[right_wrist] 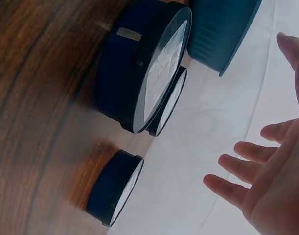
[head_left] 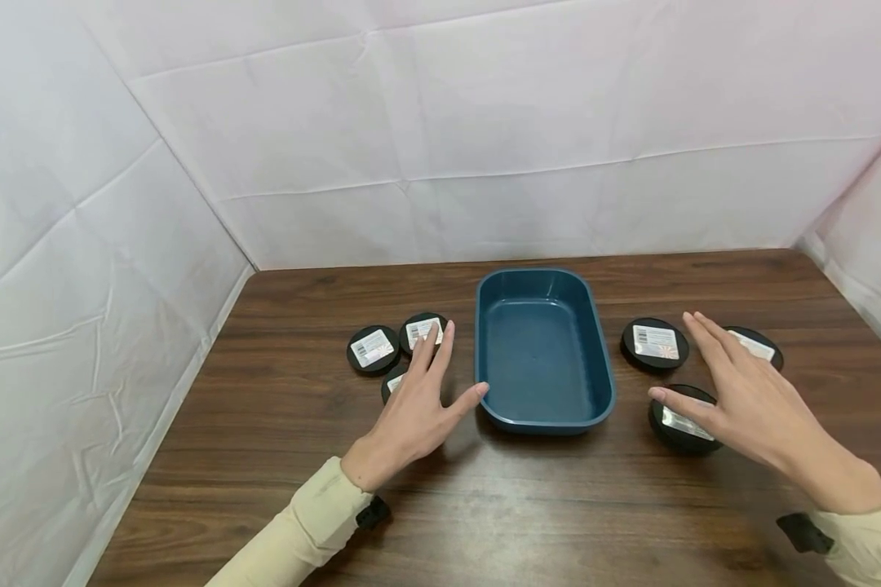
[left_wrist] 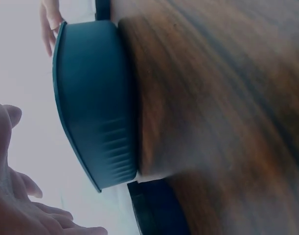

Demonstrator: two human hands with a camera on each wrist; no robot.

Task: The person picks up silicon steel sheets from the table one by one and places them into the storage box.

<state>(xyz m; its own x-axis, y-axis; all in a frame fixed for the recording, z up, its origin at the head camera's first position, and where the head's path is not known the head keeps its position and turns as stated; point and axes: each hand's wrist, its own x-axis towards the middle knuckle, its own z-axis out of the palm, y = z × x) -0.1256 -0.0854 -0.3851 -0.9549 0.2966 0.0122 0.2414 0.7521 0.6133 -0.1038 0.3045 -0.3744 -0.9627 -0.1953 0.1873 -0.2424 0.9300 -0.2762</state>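
A deep blue rectangular tray (head_left: 543, 350) with rounded corners stands in the middle of the table. My left hand (head_left: 414, 408) is held over the left group of round black lidded tubs, fingers spread, its thumb tip overlapping the tray's near left rim in the head view. Two of these tubs (head_left: 373, 350) show white labels; a third (head_left: 391, 385) is mostly hidden by the hand. On the right, my right hand (head_left: 756, 403) hovers with straight fingers among three similar tubs (head_left: 655, 345). The nearest one (right_wrist: 139, 68) looks larger in the right wrist view. Both hands hold nothing.
The dark wood-grain table (head_left: 279, 424) meets white cloth walls (head_left: 499, 122) at the back and both sides. A dark strap piece (head_left: 373, 514) sits at the left wrist, another (head_left: 803, 534) at the right, by the pale sleeves.
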